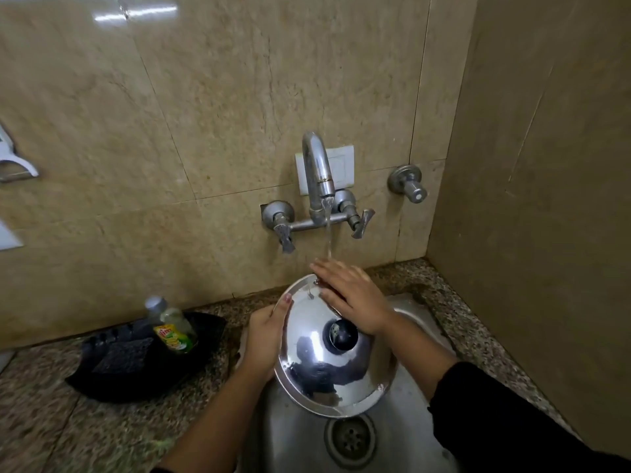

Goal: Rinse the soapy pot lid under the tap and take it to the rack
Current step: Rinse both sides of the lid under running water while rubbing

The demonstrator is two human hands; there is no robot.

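Fingers [285, 303] of the left hand [264, 331] curl round the left rim of the pot lid [327, 353], grasping it, thumb on the upper face. Fingers [327, 266] of the right hand [355, 295] lie flat and spread, not clenched, pressed on the far part of the lid's domed top, where the stream of water [328, 233] lands on them.

Behind everything, the beige stone wall [205, 114] fills most of the view, meeting a side wall at the right. Below it a speckled granite tabletop [51, 411] runs around the steel sink [403, 448], whose round drain [350, 438] shows at the bottom, just under the lid's near edge. The lid is held tilted over the sink basin, shiny side up, its dark knob [340, 334] near the middle and just beside the right wrist.

On the tabletop left of the sink sits a black tray [112, 380], and in it stands a dish soap bottle [174, 331] with a yellow-green label, beside a dark scrub pad [124, 358]. On the wall above the sink is the tap [319, 172], with a lever handle on each side, and further right a separate round valve [408, 184].
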